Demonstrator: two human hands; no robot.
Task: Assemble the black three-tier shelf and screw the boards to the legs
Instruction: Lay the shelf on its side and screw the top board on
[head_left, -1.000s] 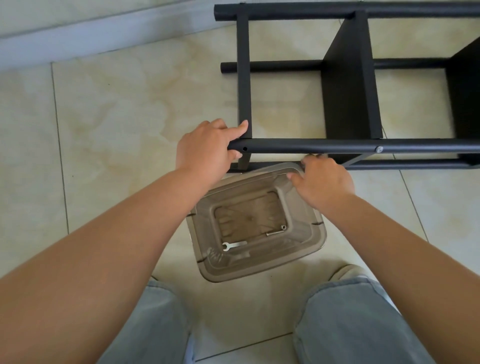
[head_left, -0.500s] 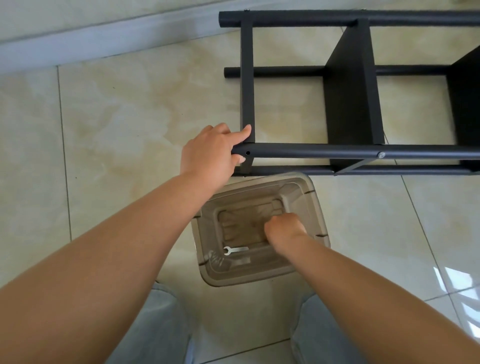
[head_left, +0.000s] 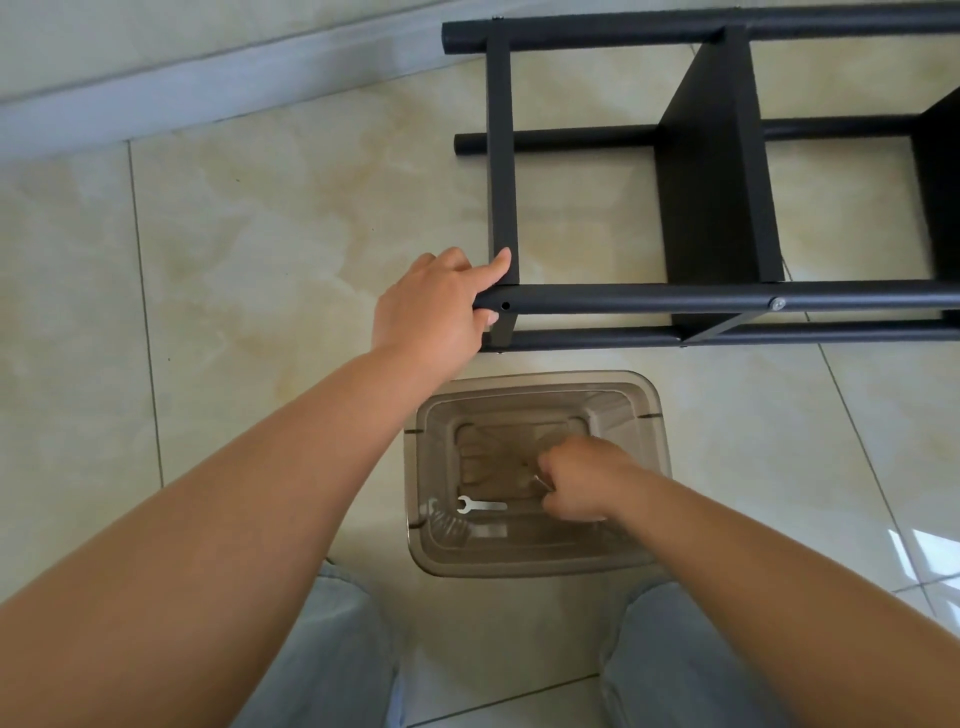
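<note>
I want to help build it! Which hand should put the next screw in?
Probably the right hand: it is already in the bin, pinching a small metal part. The left hand holds the leg by its empty hole.

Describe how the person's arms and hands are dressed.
Both forearms are bare with no sleeves showing. The left hand and right hand wear no gloves, and no rings, watch or bracelet show. Below the arms, light blue jeans cover the legs.

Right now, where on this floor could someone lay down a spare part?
Bare cream tile floor lies left of the black metal shelf frame, up to the grey baseboard. Another patch lies right of the clear brown plastic bin. Crowded between bin, frame and both hands.
</note>
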